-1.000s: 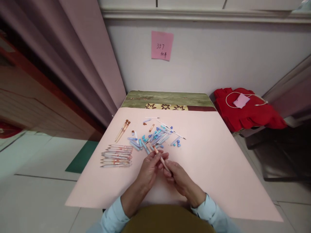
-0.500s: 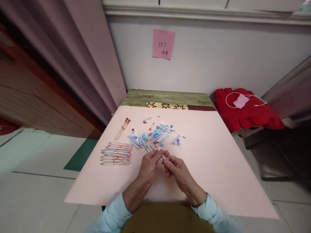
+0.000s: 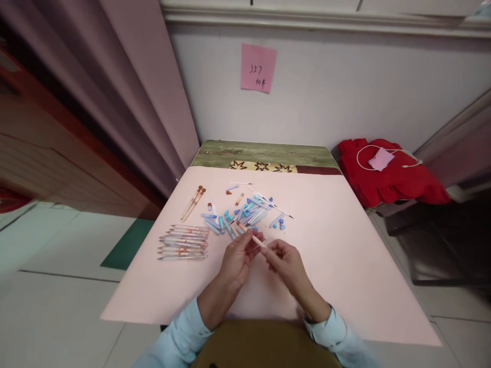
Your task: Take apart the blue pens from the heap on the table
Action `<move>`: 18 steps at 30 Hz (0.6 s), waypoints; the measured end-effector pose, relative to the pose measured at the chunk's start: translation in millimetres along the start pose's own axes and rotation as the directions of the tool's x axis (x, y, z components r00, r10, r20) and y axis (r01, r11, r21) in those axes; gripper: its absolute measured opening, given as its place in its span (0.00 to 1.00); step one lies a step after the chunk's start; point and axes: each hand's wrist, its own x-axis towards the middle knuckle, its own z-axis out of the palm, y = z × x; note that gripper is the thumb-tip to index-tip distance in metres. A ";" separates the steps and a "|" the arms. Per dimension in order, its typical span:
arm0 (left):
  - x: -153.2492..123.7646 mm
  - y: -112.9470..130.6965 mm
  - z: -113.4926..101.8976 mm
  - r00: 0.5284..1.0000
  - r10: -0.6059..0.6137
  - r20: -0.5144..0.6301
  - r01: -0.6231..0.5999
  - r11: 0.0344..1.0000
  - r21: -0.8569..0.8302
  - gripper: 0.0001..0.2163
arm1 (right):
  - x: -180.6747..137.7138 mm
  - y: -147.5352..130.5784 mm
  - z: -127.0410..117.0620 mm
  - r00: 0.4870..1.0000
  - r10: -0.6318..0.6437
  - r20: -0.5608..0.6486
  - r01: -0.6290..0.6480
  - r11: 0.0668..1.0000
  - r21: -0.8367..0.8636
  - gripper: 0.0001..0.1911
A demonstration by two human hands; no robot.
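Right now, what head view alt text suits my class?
A person's left hand and right hand hold a slim, pale pen with a brown end over a pale pink tabletop. Beyond lie scattered blue pen parts; leftward, a row of patterned pale pens.

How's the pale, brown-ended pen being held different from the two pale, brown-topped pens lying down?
The held pen is in the left hand and right hand; the two lying pens rest on the pale pink tabletop. The held pen's brown end points away leftward; the lying pens' tops point away rightward. Fingers partly cover the held pen, not the lying pens. All look slim.
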 end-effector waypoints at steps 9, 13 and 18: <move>5.9 -3.5 -4.5 1.000 0.006 0.017 -0.005 0.999 -0.040 0.13 | 2.1 -2.3 6.6 0.997 0.061 0.054 -0.060 0.998 -0.029 0.27; 7.6 3.1 -5.1 1.000 -0.002 -0.023 0.001 0.998 -0.068 0.09 | 3.0 -1.6 5.2 0.995 -0.080 -0.059 0.076 0.995 -0.068 0.15; 12.3 11.0 -4.7 0.998 -0.025 -0.060 0.017 0.991 -0.129 0.05 | 4.9 -0.4 0.6 0.988 -0.115 -0.105 0.108 0.992 -0.072 0.12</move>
